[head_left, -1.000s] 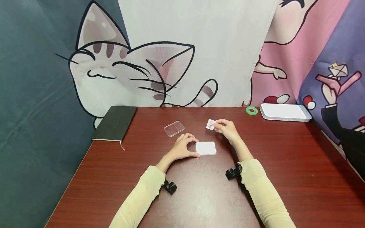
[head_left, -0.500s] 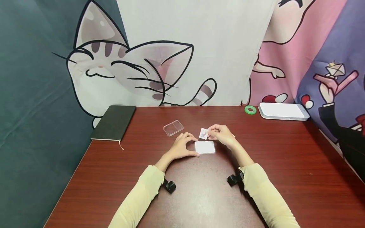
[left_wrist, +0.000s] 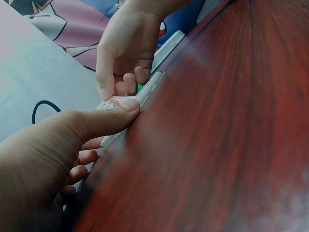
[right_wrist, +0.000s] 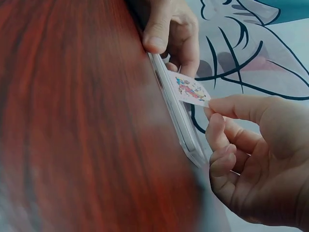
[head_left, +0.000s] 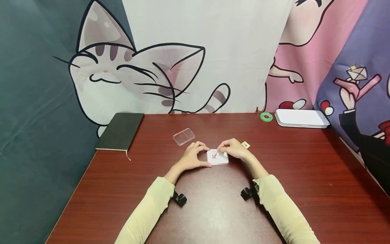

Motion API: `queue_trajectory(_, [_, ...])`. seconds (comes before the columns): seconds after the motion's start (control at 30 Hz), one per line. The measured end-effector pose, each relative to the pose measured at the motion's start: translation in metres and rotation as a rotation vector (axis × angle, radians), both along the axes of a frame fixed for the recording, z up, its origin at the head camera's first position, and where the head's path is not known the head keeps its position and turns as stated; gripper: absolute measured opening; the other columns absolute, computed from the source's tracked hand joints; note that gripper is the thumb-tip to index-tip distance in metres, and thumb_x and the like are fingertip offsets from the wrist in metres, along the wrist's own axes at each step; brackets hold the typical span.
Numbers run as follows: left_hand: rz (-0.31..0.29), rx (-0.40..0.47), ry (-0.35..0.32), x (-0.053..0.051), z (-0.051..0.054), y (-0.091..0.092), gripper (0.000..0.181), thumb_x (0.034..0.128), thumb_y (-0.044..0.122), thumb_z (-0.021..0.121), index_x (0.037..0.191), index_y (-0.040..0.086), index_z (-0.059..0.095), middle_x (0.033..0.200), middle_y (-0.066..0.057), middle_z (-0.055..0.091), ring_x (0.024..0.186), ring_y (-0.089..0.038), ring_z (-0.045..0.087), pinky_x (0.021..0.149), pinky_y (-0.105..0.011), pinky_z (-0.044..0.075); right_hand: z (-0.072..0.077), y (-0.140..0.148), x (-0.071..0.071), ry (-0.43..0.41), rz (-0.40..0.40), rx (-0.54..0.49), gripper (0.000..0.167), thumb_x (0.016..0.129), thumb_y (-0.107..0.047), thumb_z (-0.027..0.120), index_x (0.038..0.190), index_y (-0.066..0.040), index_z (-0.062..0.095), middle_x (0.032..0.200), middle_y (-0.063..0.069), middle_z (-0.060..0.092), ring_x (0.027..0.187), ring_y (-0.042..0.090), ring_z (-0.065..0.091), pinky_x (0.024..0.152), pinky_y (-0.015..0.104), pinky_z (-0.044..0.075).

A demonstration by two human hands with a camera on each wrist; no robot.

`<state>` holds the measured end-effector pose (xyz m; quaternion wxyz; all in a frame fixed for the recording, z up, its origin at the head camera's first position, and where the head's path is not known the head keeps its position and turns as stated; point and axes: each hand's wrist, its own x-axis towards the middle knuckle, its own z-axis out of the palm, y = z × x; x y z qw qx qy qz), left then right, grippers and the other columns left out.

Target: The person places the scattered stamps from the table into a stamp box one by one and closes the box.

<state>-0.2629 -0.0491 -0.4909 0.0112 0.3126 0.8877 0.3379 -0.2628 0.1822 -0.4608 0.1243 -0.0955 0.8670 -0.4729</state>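
My left hand grips the left end of a shallow clear plastic case lying on the table, its thumb at the near corner and its fingers at the far one. A white slab or stack fills the case. Over it, my right hand pinches the edge of a small white playing card with a colourful printed figure. In the right wrist view the card is tilted, one edge touching or close to the white top. A small yellow printed piece lies just beyond the right wrist.
A clear plastic lid lies on the table beyond the left hand. Along the back are a dark notebook at left, a green tape roll and a white flat box at right. Printed curtains hang behind.
My right hand has brought the small card left and towards me, from beyond the case to over its white top. The yellow piece has come into sight. The left hand stays on the case.
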Motion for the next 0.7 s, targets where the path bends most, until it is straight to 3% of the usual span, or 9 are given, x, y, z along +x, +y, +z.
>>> queue_trajectory(0.23, [-0.005, -0.002, -0.003, -0.0014, -0.0005, -0.0001, 0.057, 0.0655, 0.04, 0.088, 0.116, 0.019, 0.069, 0.117, 0.0, 0.058, 0.111, -0.019, 0.05, 0.098, -0.04, 0.039, -0.0012, -0.0028, 0.0023, 0.003, 0.015, 0.027, 0.016, 0.084, -0.016, 0.067, 0.086, -0.002, 0.074, 0.082, 0.003, 0.072, 0.078, 0.009, 0.053, 0.07, 0.024, 0.043])
queue_trajectory(0.53, [-0.005, 0.01, -0.005, -0.0023, -0.0005, 0.0005, 0.057, 0.0656, 0.039, 0.088, 0.115, 0.019, 0.069, 0.117, 0.0, 0.058, 0.111, -0.02, 0.05, 0.099, -0.041, 0.039, -0.0072, -0.0068, 0.0017, 0.131, 0.031, 0.113, 0.01, 0.079, -0.013, 0.067, 0.077, -0.004, 0.072, 0.066, -0.005, 0.064, 0.063, 0.007, 0.05, 0.057, 0.021, 0.041])
queue_trajectory(0.7, [-0.01, 0.008, -0.001, -0.0016, -0.0003, 0.0006, 0.058, 0.0659, 0.039, 0.088, 0.116, 0.018, 0.069, 0.117, 0.0, 0.058, 0.111, -0.02, 0.05, 0.098, -0.042, 0.039, -0.0099, -0.0087, 0.0022, 0.156, 0.027, 0.134, 0.007, 0.077, -0.012, 0.069, 0.075, -0.006, 0.07, 0.061, -0.007, 0.058, 0.061, 0.007, 0.048, 0.056, 0.021, 0.039])
